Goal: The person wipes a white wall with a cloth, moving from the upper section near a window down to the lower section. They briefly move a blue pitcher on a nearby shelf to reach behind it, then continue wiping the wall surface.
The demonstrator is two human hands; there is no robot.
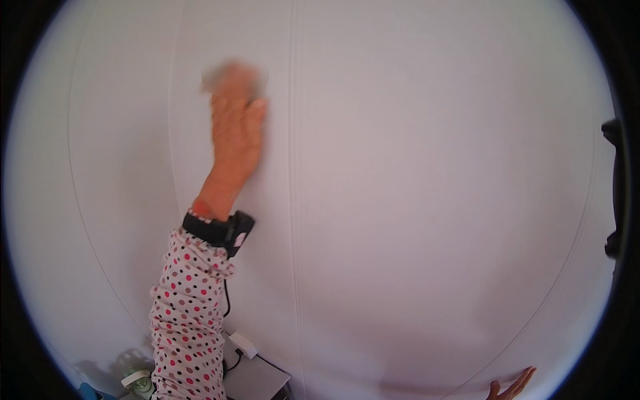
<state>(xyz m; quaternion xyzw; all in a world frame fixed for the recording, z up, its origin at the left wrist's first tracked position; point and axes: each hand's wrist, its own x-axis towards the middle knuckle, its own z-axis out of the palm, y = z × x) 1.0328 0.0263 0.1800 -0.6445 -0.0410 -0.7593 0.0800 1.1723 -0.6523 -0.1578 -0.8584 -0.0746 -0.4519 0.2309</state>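
My left hand is raised against the pale wall panel, its back facing me and thumb to the right. Under its fingers is a greyish, cloth-like thing, too blurred to name surely. A black strap with a small box circles this wrist, above a polka-dot sleeve. Low at the right edge, my right hand is partly in view, touching or close to the wall, with thumb apart from fingers and nothing visible in it.
Vertical seams run between the wall panels. Below my left arm stands a grey-topped surface with a white adapter-like block and black cables. A greenish, clear container and a blue object are at lower left. A black fixture juts in at right.
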